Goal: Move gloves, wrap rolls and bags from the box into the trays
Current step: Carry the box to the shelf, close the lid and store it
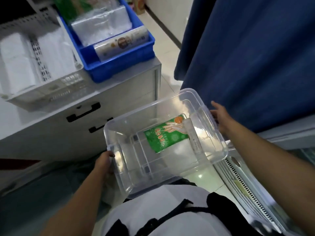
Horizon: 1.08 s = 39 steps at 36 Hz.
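While the box is held up: the clear box (pixel 163 142) is carried at the lower centre of the frame, gripped at its two ends.
Left hand: the left hand (pixel 104 163) is closed round the near left end of the box, fingers curled under the rim.
Right hand: the right hand (pixel 219 114) is laid against the far right end; thumb and fingers are spread rather than clenched, and how firmly the rim is held cannot be told.
Task's thing: one green glove packet (pixel 161 134) is left lying flat on the box floor, towards the right end, touching a clear ridge beside it.
Trays: a blue tray (pixel 119 57) at the upper centre is already filled with clear bags (pixel 100 26) and a wrap roll (pixel 121 43); a white tray (pixel 42 86) at the upper left is packed with white bundles.
Step in hand, as judged: the box is probably being brought to the trays so the last packet can be taken out.
Doing it well: the box should be kept level so the packet is not slid away, then set down before one hand is freed.
In the way: a grey cabinet (pixel 102 103) under the trays stands close on the left, a blue curtain (pixel 247 57) hangs on the right, and a white slotted lid (pixel 238 181) lies at the lower right; little room is left for swinging the box.
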Tool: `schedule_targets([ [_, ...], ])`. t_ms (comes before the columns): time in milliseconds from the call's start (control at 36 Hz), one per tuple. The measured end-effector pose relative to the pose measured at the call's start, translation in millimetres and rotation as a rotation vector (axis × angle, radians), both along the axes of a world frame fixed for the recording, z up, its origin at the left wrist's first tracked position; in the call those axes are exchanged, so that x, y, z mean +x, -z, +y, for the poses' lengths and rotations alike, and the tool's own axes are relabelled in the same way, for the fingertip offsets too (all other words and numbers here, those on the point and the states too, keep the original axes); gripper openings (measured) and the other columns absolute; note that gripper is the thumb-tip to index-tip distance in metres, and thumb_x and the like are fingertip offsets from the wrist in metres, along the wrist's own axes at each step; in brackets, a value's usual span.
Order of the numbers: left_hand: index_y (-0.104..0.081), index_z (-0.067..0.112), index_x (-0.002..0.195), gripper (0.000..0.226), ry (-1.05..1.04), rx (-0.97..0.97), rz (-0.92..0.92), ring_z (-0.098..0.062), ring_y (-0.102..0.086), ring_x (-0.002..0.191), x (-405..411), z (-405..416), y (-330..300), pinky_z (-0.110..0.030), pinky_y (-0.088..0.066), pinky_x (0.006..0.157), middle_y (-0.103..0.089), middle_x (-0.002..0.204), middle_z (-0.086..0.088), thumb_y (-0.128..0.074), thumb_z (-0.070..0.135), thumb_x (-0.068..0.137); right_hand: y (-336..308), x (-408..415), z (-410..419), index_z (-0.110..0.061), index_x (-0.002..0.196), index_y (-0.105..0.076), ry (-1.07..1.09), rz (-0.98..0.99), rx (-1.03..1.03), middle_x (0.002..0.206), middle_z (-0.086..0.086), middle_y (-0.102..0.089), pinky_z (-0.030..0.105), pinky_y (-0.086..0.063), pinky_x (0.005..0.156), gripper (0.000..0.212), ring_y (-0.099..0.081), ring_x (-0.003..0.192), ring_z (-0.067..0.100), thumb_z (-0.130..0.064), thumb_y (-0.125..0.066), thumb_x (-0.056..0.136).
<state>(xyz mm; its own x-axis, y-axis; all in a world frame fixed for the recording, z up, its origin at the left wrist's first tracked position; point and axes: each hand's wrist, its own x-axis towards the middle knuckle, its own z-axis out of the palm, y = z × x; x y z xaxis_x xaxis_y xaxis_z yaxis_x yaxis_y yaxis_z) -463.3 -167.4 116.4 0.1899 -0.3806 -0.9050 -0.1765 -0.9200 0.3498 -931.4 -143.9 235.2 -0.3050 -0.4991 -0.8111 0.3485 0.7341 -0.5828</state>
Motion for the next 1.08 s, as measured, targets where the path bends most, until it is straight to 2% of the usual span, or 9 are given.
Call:
schedule_targets([
  [222,-0.038,0.015,0.061,0.027,0.01,-0.039,0.199,-0.021,-0.033,0.038,-88.8,-11.1,-82.9,-0.031,-0.039,0.058,-0.036,0.046,-0.003,-0.042,0.02,0.087,-48.3,-34.1,-0.5,-0.011,0.075,-0.062,0.051,0.144,-0.043,0.06,0.006,-0.062,0.024,-0.046,0.054,0.06,-0.058,0.054,0.019,-0.062,-0.037,0.092],
  [333,-0.042,0.015,0.067,0.021,0.049,-0.066,0.257,-0.02,-0.036,0.043,-108.5,-20.2,-84.5,-0.038,-0.044,0.068,-0.038,0.048,-0.003,-0.039,0.016,0.088,-62.6,-44.3,-4.0,-0.012,0.073,-0.065,0.073,0.2,-0.036,0.063,0.006,-0.065,0.03,-0.048,0.065,0.06,-0.062,0.063,0.022,-0.063,-0.037,0.092],
  [444,-0.046,0.015,0.074,0.015,0.07,-0.071,0.313,-0.02,-0.034,0.05,-126.7,-25.7,-84.4,-0.036,-0.044,0.063,-0.043,0.038,0.003,-0.039,0.017,0.087,-74.5,-57.7,-7.5,-0.014,0.069,-0.061,0.109,0.272,-0.046,0.053,0.003,-0.064,0.027,-0.045,0.057,0.058,-0.061,0.051,0.017,-0.057,-0.034,0.096],
  [583,-0.048,0.015,0.073,0.019,0.076,-0.095,0.329,-0.021,-0.038,0.053,-153.4,-35.4,-90.1,-0.043,-0.046,0.078,-0.047,0.035,0.006,-0.038,0.017,0.089,-80.0,-87.3,-22.0,-0.012,0.082,-0.068,0.099,0.33,-0.004,0.077,0.009,-0.068,0.029,-0.048,0.062,0.057,-0.067,0.066,0.022,-0.066,-0.048,0.084],
  [694,-0.045,0.014,0.065,0.019,0.054,-0.097,0.298,-0.02,-0.034,0.048,-171.1,-51.9,-92.8,-0.035,-0.044,0.065,-0.039,0.039,0.002,-0.047,0.026,0.08,-36.7,-166.5,-49.9,-0.018,0.106,-0.072,0.029,0.424,0.031,0.113,0.011,-0.069,0.047,-0.055,0.088,0.093,-0.069,0.097,0.032,-0.079,-0.07,0.036],
  [806,-0.042,0.016,0.061,0.02,0.017,-0.104,0.213,-0.02,-0.027,0.047,-182.3,-68.6,-93.0,-0.031,-0.046,0.06,-0.026,0.049,-0.001,-0.048,0.024,0.078,-78.9,-154.6,-79.1,-0.018,0.098,-0.074,-0.059,0.465,-0.023,0.1,0.008,-0.074,0.047,-0.055,0.09,0.068,-0.071,0.089,0.028,-0.068,-0.064,0.053],
  [889,-0.043,0.014,0.067,0.019,-0.047,-0.127,0.149,-0.02,-0.027,0.046,-193.7,-71.6,-103.0,-0.026,-0.04,0.047,-0.028,0.054,-0.004,-0.051,0.026,0.079,-69.6,-174.3,-98.4,-0.015,0.11,-0.07,-0.134,0.442,-0.072,0.106,0.007,-0.073,0.046,-0.056,0.089,0.083,-0.071,0.091,0.027,-0.07,-0.067,0.048],
  [1000,-0.039,0.018,0.067,0.031,-0.151,-0.139,0.059,-0.019,-0.029,0.048,-194.0,-64.5,-111.9,-0.035,-0.048,0.065,-0.03,0.061,-0.003,-0.056,0.039,0.081,-77.3,-162.5,-104.5,-0.014,0.125,-0.061,-0.211,0.397,-0.093,0.114,0.006,-0.065,0.042,-0.054,0.087,0.086,-0.065,0.096,0.028,-0.071,-0.063,0.06],
  [1083,-0.043,0.02,0.068,0.034,-0.207,-0.147,-0.003,-0.017,-0.029,0.045,-187.9,-45.0,-127.2,-0.025,-0.039,0.055,-0.034,0.061,-0.003,-0.053,0.048,0.085,-74.5,-148.6,-107.5,-0.01,0.132,-0.054,-0.286,0.312,-0.081,0.119,0.007,-0.064,0.042,-0.054,0.086,0.092,-0.065,0.097,0.03,-0.067,-0.065,0.06],
])
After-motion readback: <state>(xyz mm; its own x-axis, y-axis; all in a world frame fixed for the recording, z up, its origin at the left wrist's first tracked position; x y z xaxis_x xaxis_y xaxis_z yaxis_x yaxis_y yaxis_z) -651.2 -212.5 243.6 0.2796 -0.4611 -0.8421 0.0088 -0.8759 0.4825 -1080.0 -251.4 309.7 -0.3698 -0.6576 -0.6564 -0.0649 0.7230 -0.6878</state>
